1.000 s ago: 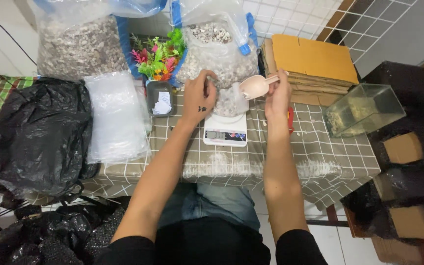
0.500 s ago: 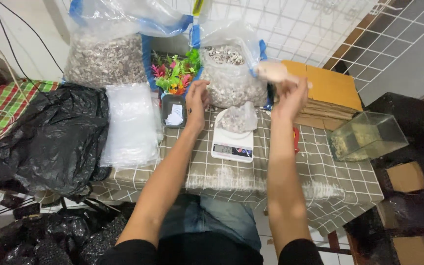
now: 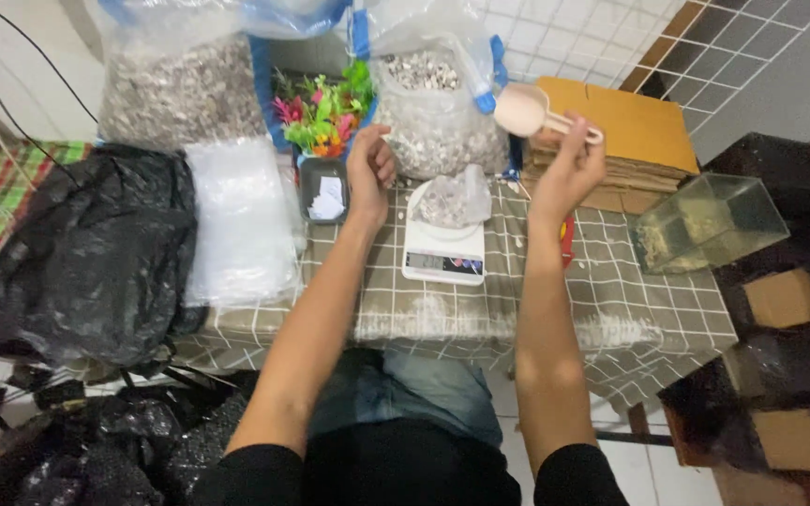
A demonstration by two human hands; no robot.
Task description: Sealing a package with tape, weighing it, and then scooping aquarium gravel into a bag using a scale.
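**Scoop raised over the scale**

Closest to me, my forearms reach out over the table (image 3: 611, 309) with its checked cloth. A heap of black plastic bags (image 3: 67, 253) slumps at my left, with a stack of clear bags (image 3: 241, 220) just beside it. Straight ahead stands a white kitchen scale (image 3: 442, 251), and on its platform rests a small clear bag of pale gravel (image 3: 454, 199) (mouth crumpled, sitting upright).

My left hand (image 3: 370, 169) hovers just left of that small bag, fingers curled loosely inward, its grip holding nothing that I can make out. My right hand (image 3: 569, 169) is lifted above the table to the right of the scale, its grip pinched on the handle of a pale plastic scoop (image 3: 529, 111); the bowl points left, near the big bag behind the scale.

To my right sits a small glass tank (image 3: 710, 220), tilted. Farther back, a large open sack of gravel (image 3: 438, 108) stands behind the scale, a second sack (image 3: 180, 89) to its left, bright plastic plants (image 3: 322, 114) between them, and flat cardboard (image 3: 625, 131) to the right.
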